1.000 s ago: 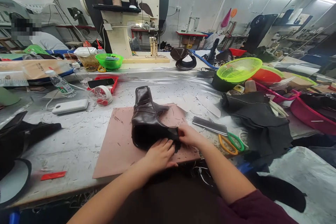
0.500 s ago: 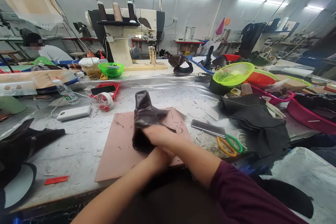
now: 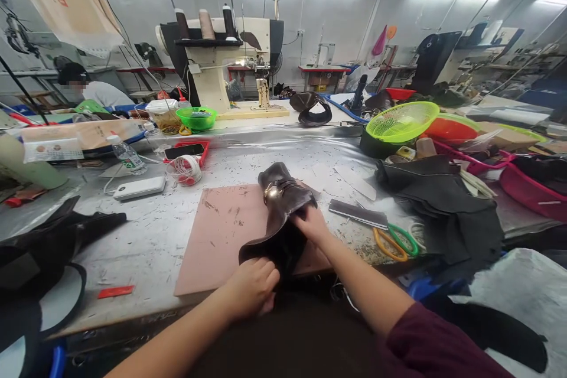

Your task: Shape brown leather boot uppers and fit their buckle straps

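Currently, the left hand (image 3: 253,284) sits at the near left of a dark brown, glossy leather boot upper (image 3: 287,194), knuckles up, fingers curled closed on its near edge. The right hand (image 3: 314,225) grips the right-hand edge, with the thumb side at the mouth of the dark opening. The left forearm (image 3: 181,329) enters from the lower left; the right forearm (image 3: 367,283), leaving a maroon sleeve (image 3: 432,336), enters from the lower right. The two forearms converge toward the upper without crossing.

The upper lies over the right part of a flat, pinkish-brown rectangular pad (image 3: 224,230) on a silver-grey metallic workbench (image 3: 146,233). Its open side faces the wearer and its near end overhangs the pad's front edge. Orange-and-green-handled scissors (image 3: 392,242) lie to the right, apart from both hands.

Compared with half a second ago, the forearms are uncrossed and the right hand has moved from the middle of the upper to its right edge. The upper is turned, and a shiny gold-toned metal fitting (image 3: 272,191) is now exposed on its strap.

The right fingertips are concealed by the leather. The left fingertips are tucked under and cannot be seen. The interior of the upper is too dark to resolve.
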The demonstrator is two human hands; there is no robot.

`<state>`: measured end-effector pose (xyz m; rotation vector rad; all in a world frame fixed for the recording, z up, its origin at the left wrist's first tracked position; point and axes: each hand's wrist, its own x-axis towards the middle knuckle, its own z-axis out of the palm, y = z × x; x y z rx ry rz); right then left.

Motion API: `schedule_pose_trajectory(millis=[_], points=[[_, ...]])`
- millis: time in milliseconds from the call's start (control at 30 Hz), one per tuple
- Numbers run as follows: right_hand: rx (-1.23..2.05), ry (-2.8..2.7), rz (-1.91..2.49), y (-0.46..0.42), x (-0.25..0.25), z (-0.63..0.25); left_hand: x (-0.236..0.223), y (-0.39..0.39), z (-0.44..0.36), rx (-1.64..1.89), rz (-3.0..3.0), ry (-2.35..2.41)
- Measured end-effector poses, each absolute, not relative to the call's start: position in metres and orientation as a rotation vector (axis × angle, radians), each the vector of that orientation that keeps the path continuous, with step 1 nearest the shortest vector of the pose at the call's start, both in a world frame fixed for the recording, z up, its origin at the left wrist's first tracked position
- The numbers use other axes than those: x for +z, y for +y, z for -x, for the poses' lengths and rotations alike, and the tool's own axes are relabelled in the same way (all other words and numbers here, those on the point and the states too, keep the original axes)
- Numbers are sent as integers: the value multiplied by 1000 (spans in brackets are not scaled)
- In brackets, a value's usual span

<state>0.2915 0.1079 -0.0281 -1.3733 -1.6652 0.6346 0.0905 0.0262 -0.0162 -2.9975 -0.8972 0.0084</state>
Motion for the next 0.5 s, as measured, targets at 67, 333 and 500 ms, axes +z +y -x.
schedule_pose_trajectory(millis=[67,333,500], points=[[554,-1664,1465,98,-32,-288,-21,25,-99,-21,2935,-1026],[857,-2003,1590,71,-15,-290,-52,26,-105,-309,2725,-860],[939,-2012,1834,74,-11,-291,-48,30,-99,-221,2810,-748]])
